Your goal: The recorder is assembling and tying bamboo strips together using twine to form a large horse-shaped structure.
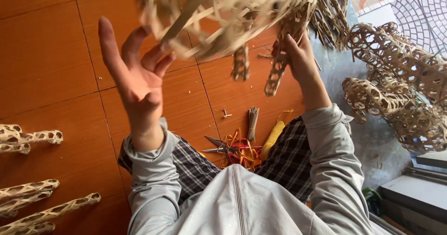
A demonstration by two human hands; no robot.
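Head view: woven frame (223, 16) raised above floor (42, 53), blurred. Right hand (298, 58) fingers clamped on frame's right edge. Left hand (135, 76) fingers spread, just left-below frame; contact unclear.

Head-worn view, steeply downward, close over lap, top perhaps blurred.

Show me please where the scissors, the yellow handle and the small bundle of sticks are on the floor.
scissors (219, 147): head view, on the pivot where the blades cross.
yellow handle (273, 136): head view, on the middle of its length.
bundle of sticks (252, 123): head view, on the middle of the bundle.
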